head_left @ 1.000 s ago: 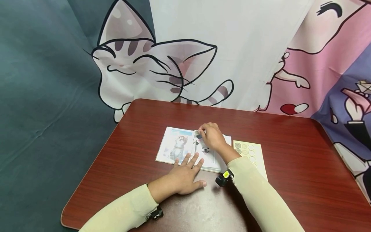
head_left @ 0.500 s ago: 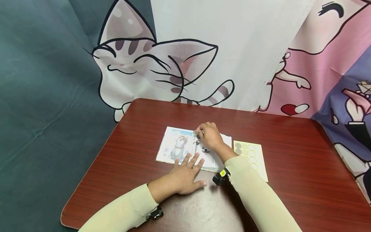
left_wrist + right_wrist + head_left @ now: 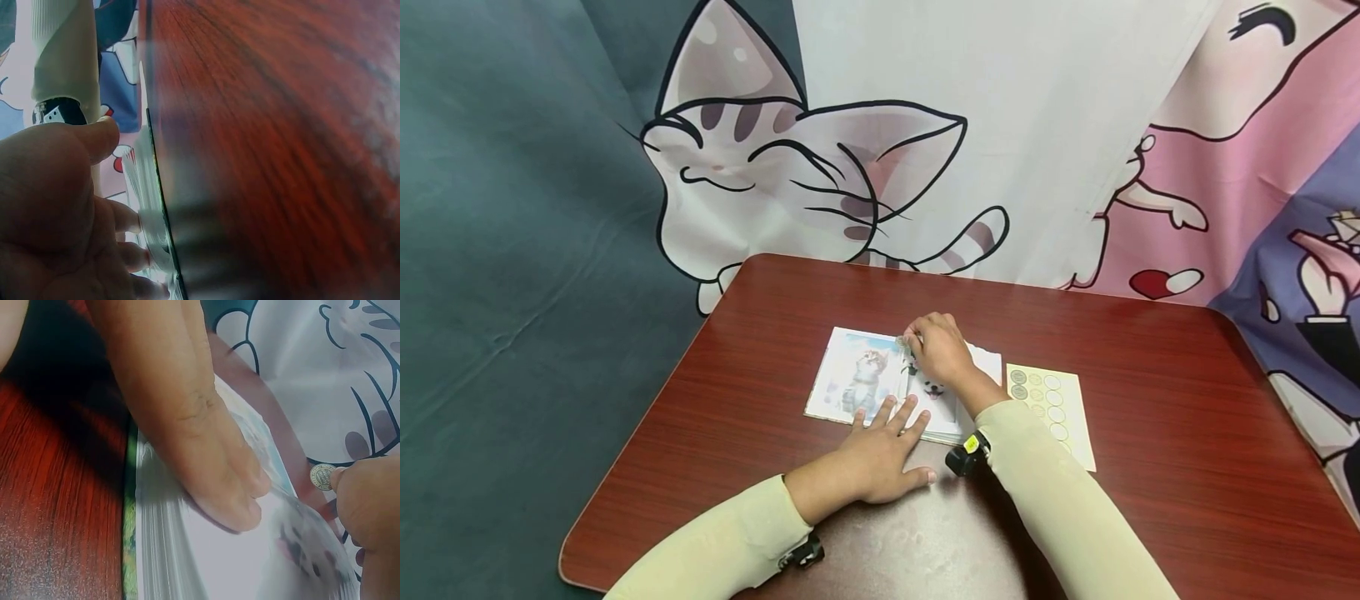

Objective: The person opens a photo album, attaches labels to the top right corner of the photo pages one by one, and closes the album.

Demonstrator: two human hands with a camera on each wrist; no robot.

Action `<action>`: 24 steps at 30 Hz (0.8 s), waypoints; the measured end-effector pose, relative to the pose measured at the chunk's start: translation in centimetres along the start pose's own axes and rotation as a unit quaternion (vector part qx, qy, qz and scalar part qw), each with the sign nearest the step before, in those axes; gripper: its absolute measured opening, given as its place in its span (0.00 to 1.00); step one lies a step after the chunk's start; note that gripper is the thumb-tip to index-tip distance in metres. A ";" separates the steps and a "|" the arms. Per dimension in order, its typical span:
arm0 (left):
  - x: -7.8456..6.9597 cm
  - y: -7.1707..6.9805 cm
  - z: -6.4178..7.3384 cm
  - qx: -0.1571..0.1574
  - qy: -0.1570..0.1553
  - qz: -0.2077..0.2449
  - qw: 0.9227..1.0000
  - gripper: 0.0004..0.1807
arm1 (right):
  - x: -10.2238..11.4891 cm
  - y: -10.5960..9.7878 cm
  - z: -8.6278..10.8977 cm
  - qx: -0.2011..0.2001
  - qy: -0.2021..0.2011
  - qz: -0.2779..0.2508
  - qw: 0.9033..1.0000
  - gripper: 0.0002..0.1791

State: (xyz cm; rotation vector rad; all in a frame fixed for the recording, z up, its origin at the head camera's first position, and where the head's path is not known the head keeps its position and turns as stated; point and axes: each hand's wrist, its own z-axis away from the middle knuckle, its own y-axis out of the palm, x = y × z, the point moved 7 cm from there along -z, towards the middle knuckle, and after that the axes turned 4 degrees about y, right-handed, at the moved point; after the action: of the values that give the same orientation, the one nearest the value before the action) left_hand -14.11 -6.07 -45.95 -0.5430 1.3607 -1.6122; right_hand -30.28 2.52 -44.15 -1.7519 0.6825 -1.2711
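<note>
An open photo album (image 3: 820, 400) lies on the table with clear sleeve pages, a kitten picture (image 3: 867, 375) on its left page and a black-and-white animal picture (image 3: 933, 389) on its right. My left hand (image 3: 880, 462) rests with spread fingers on the album's near edge; in the right wrist view its fingertips (image 3: 244, 509) touch the pages. At the album's top, near the spine, my right hand (image 3: 942, 350) pinches a small round gold sticker (image 3: 322, 477) between thumb and finger. The sticker's printing is too small to read.
A cream sticker sheet (image 3: 1078, 417) with rows of round stickers and blank circles lies right of the album, partly behind my right sleeve. The reddish-brown table (image 3: 722, 400) extends around both. Behind it hangs a cartoon cat curtain (image 3: 760, 200).
My right hand has shifted slightly left along the album's top toward the spine, carrying the round sticker. More of the right page shows. My left hand stays in place.
</note>
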 end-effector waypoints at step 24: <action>0.0 0.0 0.1 0.002 -0.001 -0.006 1.000 0.48 | 0.4 1.1 -0.9 0.015 0.012 0.015 1.000 0.10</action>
State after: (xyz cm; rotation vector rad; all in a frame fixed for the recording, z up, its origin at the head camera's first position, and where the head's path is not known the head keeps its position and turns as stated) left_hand -14.05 -6.13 -45.92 -0.5507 1.3542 -1.6239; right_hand -30.95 1.37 -44.84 -1.6986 0.6979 -1.2774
